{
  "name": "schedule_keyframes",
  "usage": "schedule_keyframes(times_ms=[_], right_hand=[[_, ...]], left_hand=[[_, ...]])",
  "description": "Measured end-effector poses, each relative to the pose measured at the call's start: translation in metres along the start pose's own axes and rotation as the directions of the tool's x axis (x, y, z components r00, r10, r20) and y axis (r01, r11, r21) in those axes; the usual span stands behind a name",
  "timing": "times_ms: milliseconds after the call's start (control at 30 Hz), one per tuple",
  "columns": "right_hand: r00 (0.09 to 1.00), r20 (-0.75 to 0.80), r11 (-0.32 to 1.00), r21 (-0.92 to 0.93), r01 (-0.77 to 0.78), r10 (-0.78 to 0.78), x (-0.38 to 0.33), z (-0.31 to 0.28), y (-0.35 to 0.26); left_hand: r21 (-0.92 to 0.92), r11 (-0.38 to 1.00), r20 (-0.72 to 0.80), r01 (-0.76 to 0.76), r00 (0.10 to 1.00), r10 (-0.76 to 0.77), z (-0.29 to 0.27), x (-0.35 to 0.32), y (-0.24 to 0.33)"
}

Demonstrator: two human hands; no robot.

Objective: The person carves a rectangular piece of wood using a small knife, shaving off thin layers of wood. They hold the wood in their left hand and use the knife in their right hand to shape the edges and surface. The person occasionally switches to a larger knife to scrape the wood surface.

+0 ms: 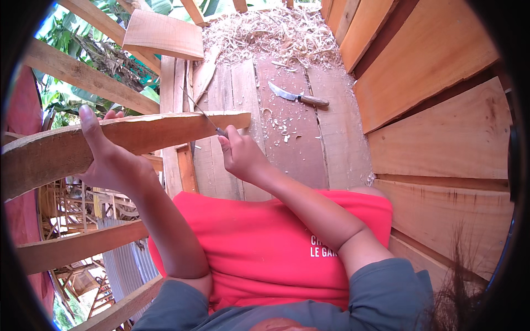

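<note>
- A wall of broad wooden boards (441, 83) rose along the right side, beside a plank floor (287, 149) running away from the person.
- A heap of wood shavings (270, 36) covered the far end of that floor.
- A long, curved wooden slat (154, 132) stretched across the left half of the view, from the left rim to its cut end above the floor.
- The left hand (110, 160) was clamped around the slat from beneath, thumb raised along its near face, well left of the cut end.
- The right hand (240, 154) was closed on the handle of a thin blade (201, 113), just below the slat's right end; the blade slanted up across the wood, touching its face.
- A spare knife (298, 96) with a wooden handle lay on the floor beyond the slat, apart from both hands.
</note>
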State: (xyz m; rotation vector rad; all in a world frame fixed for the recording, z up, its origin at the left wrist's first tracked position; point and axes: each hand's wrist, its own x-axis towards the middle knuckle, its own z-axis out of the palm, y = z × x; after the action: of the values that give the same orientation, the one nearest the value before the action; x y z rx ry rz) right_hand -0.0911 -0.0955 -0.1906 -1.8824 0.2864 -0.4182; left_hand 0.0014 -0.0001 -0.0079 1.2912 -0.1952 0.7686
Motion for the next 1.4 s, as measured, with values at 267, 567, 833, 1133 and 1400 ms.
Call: schedule_keyframes(times_ms=[267,567,833,1133,1400], right_hand=[[0.998,-0.015,0.998,-0.018,-0.053,0.053,0.008,-0.032,-0.021],[0.999,-0.004,0.985,-0.168,0.037,-0.038,0.001,-0.042,-0.049],[0.997,-0.005,0.986,-0.148,-0.076,0.076,0.001,-0.035,-0.042],[0.993,-0.080,0.990,-0.119,0.073,-0.083,0.003,-0.027,-0.033],[0.992,-0.014,0.986,-0.105,-0.130,0.129,0.012,-0.027,-0.015]], left_hand=[[-0.228,0.939,0.517,0.256,0.849,-0.106,-0.003,0.002,0.005],[-0.199,0.977,0.226,0.082,0.974,-0.036,0.006,-0.029,0.008],[-0.246,0.967,0.198,0.066,0.980,-0.017,0.011,-0.029,0.012],[-0.245,0.964,0.203,0.098,0.978,-0.048,0.009,-0.031,0.013],[-0.250,0.963,0.250,0.102,0.968,-0.037,0.010,-0.032,0.012]])
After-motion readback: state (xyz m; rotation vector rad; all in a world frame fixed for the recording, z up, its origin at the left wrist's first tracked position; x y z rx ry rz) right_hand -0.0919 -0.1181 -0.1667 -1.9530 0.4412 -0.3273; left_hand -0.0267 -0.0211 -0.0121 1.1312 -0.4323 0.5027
